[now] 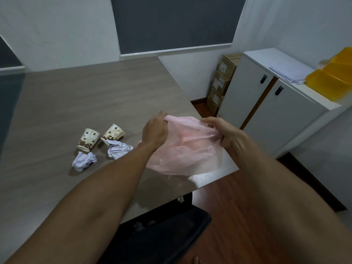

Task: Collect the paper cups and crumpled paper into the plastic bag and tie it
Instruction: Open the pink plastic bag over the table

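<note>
A thin pink plastic bag [187, 151] hangs above the table's right edge, stretched between both hands. My left hand [155, 130] pinches its top left corner and my right hand [226, 133] grips the top right side. Two paper cups with a coffee-bean print lie on the table to the left: one [88, 139] and, just right of it, another [112, 132]. One ball of crumpled paper [118, 148] rests beside the right cup. A second ball of crumpled paper [84, 161] lies below the left cup.
The grey wood-grain table [76, 103] ends close to the right of the bag. A dark bin [167, 231] stands on the floor under the table's near corner. A white cabinet [276, 111] with yellow trays and stacked cardboard boxes [221, 86] stand at the right.
</note>
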Tool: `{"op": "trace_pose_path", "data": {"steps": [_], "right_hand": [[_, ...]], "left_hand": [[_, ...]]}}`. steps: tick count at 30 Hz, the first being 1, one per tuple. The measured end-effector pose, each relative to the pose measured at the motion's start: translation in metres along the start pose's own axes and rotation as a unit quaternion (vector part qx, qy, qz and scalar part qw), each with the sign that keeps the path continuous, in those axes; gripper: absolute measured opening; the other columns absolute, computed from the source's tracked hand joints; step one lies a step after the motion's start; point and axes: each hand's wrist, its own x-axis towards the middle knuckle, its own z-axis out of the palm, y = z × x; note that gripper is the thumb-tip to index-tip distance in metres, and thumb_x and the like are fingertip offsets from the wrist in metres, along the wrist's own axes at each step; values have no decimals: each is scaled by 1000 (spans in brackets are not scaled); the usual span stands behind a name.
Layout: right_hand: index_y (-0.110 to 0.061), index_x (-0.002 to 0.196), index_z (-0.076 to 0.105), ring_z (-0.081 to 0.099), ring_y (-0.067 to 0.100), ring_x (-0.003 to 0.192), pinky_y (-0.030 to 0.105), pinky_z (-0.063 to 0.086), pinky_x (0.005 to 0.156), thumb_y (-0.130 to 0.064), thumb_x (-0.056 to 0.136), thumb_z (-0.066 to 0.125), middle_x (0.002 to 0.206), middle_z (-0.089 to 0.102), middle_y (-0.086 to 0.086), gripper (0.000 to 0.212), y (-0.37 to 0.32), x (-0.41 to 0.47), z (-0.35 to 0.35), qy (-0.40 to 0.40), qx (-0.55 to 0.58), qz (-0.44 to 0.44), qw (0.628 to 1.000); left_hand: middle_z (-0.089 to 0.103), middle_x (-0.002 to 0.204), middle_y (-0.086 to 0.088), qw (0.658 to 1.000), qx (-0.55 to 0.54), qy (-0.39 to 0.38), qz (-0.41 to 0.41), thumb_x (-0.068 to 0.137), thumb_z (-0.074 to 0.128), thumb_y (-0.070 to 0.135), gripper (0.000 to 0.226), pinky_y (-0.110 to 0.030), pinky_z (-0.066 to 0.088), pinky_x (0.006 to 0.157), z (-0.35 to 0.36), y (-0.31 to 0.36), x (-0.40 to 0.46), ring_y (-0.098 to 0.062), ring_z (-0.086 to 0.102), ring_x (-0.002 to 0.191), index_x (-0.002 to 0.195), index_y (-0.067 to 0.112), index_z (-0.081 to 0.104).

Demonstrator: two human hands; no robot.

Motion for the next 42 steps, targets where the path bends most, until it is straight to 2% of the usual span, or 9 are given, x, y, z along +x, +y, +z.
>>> {"op": "trace_pose_path", "data": {"steps": [4, 8, 12, 18, 23, 27, 33, 38, 42], "right_hand": [[-22, 123, 63, 63, 23, 110, 53, 49, 102, -72, 86, 47, 121, 66, 2, 64, 11, 14, 10, 340, -112, -197, 913], [-27, 154, 23, 32, 25, 145, 54, 23, 116, -84, 78, 52, 159, 31, 3, 99, 27, 7, 59, 421, -155, -247, 859], [-29, 157, 3, 30, 39, 145, 62, 30, 115, -52, 70, 87, 162, 18, 11, 124, 48, 23, 84, 326, 3, -84, 942], [-8, 100, 69, 66, 26, 81, 34, 59, 63, -10, 92, 61, 99, 70, 13, 11, 45, 26, 78, 198, 267, -35, 942], [-17, 74, 41, 55, 23, 69, 27, 42, 64, -21, 82, 43, 77, 52, 4, 9, 38, 17, 36, 82, 425, 0, 901], [-7, 102, 59, 61, 31, 94, 35, 44, 97, -24, 76, 48, 103, 62, 13, 33, 42, 24, 10, -39, 523, -18, 851], [-14, 136, 55, 68, 28, 112, 48, 55, 95, -84, 73, 63, 137, 61, 16, 95, 39, 24, 7, -5, 179, -97, 979], [-30, 126, 35, 48, 13, 112, 28, 55, 88, -64, 53, 93, 129, 33, -2, 99, 47, 30, 24, 113, -192, -291, 930], [-18, 107, 58, 57, 15, 102, 23, 54, 79, -33, 75, 89, 118, 55, -1, 47, 51, 40, 25, 126, -251, -309, 908]], "left_hand": [[67, 105, -20, 1000, -17, 9, -12, 95, 40, 12, 23, -40, 43, 74, -3, 15, 13, -42, 60, 95, 111, 17, 57], [68, 100, -15, 990, -107, 50, -72, 91, 36, 14, 27, -42, 49, 77, 2, 30, 19, -39, 60, 93, 105, 16, 58], [68, 98, -9, 978, -163, 81, -98, 93, 38, 13, 25, -39, 48, 78, -6, 28, 20, -33, 60, 94, 103, 15, 61], [67, 101, -13, 967, -153, 135, -152, 100, 40, 21, 23, -31, 35, 73, -33, -2, 22, -34, 58, 97, 99, 12, 61], [66, 116, -22, 934, -111, 200, -273, 97, 42, 22, 28, -38, 42, 81, -65, -38, 19, -41, 59, 107, 107, 9, 65], [66, 113, -21, 944, -65, 165, -279, 96, 43, 23, 26, -37, 39, 76, -63, -52, 9, -42, 59, 103, 100, 10, 65], [65, 119, -20, 930, -73, 155, -324, 101, 39, 27, 32, -37, 36, 79, -53, -45, 6, -41, 57, 110, 107, 10, 65], [65, 119, -18, 934, -80, 130, -323, 99, 37, 29, 34, -37, 39, 82, -47, -35, 9, -40, 58, 109, 106, 11, 65], [64, 120, -21, 930, -75, 139, -331, 99, 37, 25, 34, -38, 41, 82, -56, -33, 10, -42, 58, 110, 104, 6, 65]]}}
